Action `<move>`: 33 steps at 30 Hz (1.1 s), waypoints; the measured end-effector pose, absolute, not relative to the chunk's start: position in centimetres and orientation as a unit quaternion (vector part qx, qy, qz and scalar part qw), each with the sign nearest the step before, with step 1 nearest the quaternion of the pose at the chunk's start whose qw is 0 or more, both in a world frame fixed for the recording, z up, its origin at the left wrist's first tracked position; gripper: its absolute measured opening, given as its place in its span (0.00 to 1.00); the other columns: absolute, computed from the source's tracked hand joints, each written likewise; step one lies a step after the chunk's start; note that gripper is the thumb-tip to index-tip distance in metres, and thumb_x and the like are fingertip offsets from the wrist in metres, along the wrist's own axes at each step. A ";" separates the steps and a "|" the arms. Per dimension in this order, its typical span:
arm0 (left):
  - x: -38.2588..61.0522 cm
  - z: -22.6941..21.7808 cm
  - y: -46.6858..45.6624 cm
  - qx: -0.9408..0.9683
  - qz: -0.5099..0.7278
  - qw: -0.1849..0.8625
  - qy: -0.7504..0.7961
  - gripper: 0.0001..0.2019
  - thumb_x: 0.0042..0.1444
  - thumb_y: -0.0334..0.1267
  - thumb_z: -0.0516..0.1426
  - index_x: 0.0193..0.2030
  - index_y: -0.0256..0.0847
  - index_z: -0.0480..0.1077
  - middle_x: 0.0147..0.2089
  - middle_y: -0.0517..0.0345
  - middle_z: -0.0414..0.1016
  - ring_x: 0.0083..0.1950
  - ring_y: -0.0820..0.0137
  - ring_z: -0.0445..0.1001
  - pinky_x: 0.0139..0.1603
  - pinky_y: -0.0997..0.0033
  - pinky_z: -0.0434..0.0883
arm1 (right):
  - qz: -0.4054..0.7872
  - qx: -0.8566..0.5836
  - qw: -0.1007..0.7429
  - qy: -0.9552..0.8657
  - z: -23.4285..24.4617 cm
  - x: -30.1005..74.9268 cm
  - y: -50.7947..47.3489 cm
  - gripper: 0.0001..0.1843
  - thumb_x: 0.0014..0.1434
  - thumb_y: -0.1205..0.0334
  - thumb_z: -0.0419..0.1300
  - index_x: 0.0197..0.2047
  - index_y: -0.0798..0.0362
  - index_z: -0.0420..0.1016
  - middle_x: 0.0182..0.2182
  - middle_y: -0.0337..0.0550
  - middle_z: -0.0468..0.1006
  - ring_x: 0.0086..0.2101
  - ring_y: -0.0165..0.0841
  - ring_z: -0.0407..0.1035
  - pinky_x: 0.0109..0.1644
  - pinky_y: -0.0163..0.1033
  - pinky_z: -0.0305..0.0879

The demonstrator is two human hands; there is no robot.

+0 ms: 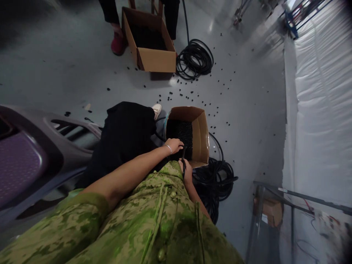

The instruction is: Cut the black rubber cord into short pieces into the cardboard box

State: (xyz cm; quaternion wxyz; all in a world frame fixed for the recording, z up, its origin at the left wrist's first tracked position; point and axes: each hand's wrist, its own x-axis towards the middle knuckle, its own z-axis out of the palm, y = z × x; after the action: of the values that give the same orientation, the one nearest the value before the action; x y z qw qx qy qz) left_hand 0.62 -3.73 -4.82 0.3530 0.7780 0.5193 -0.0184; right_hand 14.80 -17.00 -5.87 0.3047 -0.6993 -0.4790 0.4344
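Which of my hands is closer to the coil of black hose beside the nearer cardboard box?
Right. The right hand, gripping a black hose end, sits just beside the coil; the left hand is farther off, at the box opening.

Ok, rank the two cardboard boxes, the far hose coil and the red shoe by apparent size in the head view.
1. The far cardboard box and the near cardboard box: they look about alike, too close to rank.
2. The far hose coil.
3. The red shoe.

open cardboard box (202, 135) on floor, full of black pieces (183, 132); perhaps a thin tube (183, 161) at its rim.
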 end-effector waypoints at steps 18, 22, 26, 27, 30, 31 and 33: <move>0.7 -5.1 -3.6 0.780 -0.023 0.351 0.518 0.16 0.63 0.44 0.54 0.54 0.54 0.77 0.55 0.59 0.80 0.55 0.63 0.76 0.50 0.70 0.69 | 0.404 -0.701 0.304 -0.502 -7.2 14.7 -17.0 0.19 0.57 0.48 0.53 0.38 0.53 0.78 0.29 0.41 0.78 0.34 0.36 0.71 0.41 0.37 0.68; 0.4 -5.1 -3.4 0.775 -0.029 0.357 0.521 0.16 0.62 0.45 0.55 0.55 0.55 0.77 0.55 0.59 0.80 0.54 0.63 0.76 0.50 0.70 0.70 | 0.397 -0.704 0.295 -0.511 -7.9 14.8 -17.0 0.19 0.55 0.48 0.55 0.38 0.53 0.78 0.31 0.43 0.80 0.34 0.37 0.72 0.42 0.38 0.68; 0.2 -4.9 -3.4 0.771 -0.038 0.357 0.526 0.17 0.62 0.46 0.55 0.55 0.53 0.77 0.55 0.57 0.80 0.55 0.61 0.76 0.50 0.68 0.70 | 0.384 -0.715 0.282 -0.512 -8.6 14.7 -16.9 0.18 0.54 0.48 0.56 0.39 0.52 0.78 0.32 0.42 0.80 0.33 0.36 0.73 0.42 0.38 0.68; 0.1 -4.8 -3.4 0.772 -0.040 0.355 0.526 0.17 0.62 0.45 0.55 0.55 0.52 0.77 0.55 0.56 0.80 0.55 0.61 0.76 0.51 0.67 0.70 | 0.383 -0.716 0.278 -0.512 -8.7 14.7 -16.9 0.18 0.53 0.48 0.56 0.39 0.52 0.78 0.32 0.41 0.80 0.33 0.36 0.73 0.41 0.38 0.68; 0.0 -4.4 -3.4 0.776 -0.050 0.343 0.527 0.18 0.62 0.46 0.55 0.56 0.51 0.77 0.55 0.55 0.79 0.55 0.60 0.75 0.52 0.65 0.69 | 0.385 -0.717 0.271 -0.514 -8.9 14.8 -16.9 0.18 0.52 0.49 0.57 0.39 0.52 0.78 0.31 0.41 0.80 0.32 0.36 0.73 0.41 0.37 0.68; -0.1 -4.3 -3.4 0.776 -0.053 0.340 0.528 0.18 0.62 0.46 0.54 0.55 0.52 0.77 0.55 0.55 0.79 0.55 0.60 0.75 0.52 0.65 0.68 | 0.387 -0.716 0.270 -0.515 -8.9 14.8 -16.9 0.18 0.52 0.50 0.57 0.39 0.52 0.78 0.31 0.41 0.80 0.32 0.36 0.73 0.41 0.37 0.68; -0.2 -4.1 -3.4 0.776 -0.058 0.336 0.530 0.18 0.62 0.47 0.54 0.55 0.52 0.77 0.55 0.55 0.80 0.55 0.60 0.75 0.52 0.65 0.68 | 0.388 -0.714 0.273 -0.516 -8.9 14.8 -16.9 0.17 0.52 0.50 0.57 0.39 0.52 0.78 0.32 0.41 0.80 0.32 0.36 0.73 0.41 0.37 0.68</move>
State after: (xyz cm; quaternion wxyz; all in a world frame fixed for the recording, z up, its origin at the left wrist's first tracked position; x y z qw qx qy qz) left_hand -0.19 -3.36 -4.12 0.3360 0.7763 0.5303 -0.0579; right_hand 14.85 -16.88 -8.92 0.2733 -0.7135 -0.5157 0.3876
